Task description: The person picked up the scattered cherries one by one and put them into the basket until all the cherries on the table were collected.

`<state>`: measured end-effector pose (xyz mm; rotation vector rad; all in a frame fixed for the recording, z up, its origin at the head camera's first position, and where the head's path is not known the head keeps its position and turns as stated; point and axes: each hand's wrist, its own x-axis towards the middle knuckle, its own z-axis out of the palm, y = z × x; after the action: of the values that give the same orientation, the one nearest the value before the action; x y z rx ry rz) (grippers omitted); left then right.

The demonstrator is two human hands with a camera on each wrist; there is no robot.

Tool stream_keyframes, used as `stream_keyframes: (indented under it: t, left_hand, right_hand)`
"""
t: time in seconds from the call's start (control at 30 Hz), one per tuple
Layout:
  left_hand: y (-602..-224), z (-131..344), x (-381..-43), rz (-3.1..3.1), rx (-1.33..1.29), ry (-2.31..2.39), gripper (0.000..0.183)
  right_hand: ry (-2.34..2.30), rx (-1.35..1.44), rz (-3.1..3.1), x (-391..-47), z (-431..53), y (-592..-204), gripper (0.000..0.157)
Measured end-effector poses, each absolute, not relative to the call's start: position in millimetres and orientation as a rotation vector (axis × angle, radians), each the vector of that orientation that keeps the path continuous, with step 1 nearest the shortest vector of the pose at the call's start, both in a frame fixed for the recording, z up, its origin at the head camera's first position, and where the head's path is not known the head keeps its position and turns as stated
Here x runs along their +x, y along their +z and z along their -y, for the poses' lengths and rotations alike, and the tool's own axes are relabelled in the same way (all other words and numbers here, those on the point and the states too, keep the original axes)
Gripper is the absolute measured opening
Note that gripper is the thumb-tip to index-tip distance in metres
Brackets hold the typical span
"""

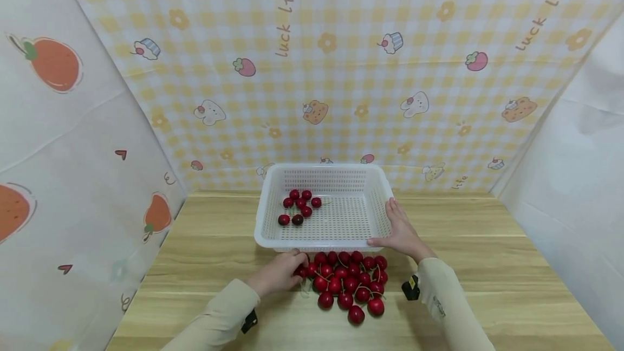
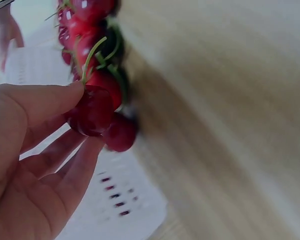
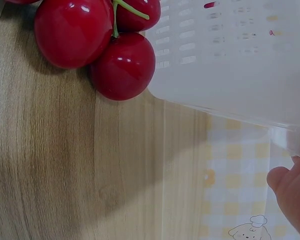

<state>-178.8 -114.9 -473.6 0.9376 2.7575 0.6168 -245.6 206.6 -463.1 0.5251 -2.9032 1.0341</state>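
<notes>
My left hand [image 1: 280, 273] is at the left end of a pile of red cherries [image 1: 350, 285]. Between its thumb and fingers it pinches one dark red cherry [image 2: 92, 111] with a green stem. Another cherry [image 2: 120, 132] lies just beyond the fingertips. A white plastic basket [image 1: 312, 244] with slotted walls stands behind the pile, several cherries [image 1: 300, 203] in its left half. My right hand [image 1: 402, 233] grips the basket's front right corner, thumb on the front rim and fingers along the right side. In the right wrist view only part of that hand [image 3: 295, 192] shows.
The wooden table [image 1: 219, 237] ends at a yellow checked cloth backdrop [image 1: 341, 85]. White printed cloth [image 1: 88, 140] hangs along the left side, and more white cloth [image 1: 575, 167] hangs on the right. The cherry pile lies close against the basket's front wall.
</notes>
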Motion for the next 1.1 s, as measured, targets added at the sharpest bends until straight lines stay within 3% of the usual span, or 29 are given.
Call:
stream_keyframes:
  t: [0.33, 0.5, 0.77, 1.1]
  left_hand:
    - [-428.9, 109.4, -171.1, -2.691, 1.135, 0.539, 0.023]
    - [-393.1, 99.4, -182.8, -2.623, 1.261, 0.609, 0.022]
    - [-354.8, 95.3, -251.5, -2.658, 1.191, 0.796, 0.02]
    - [-366.9, 79.7, -330.7, -2.705, 0.729, 0.915, 0.02]
  right_hand:
    - [1.019, 0.522, 2.904, -245.9, -210.5, -461.9, 0.12]
    - [1.018, 0.519, 2.899, -248.2, -213.1, -464.5, 0.12]
    - [1.037, 0.523, 2.896, -249.3, -211.9, -467.4, 0.121]
    - [1.032, 0.504, 2.914, -246.2, -208.1, -465.9, 0.122]
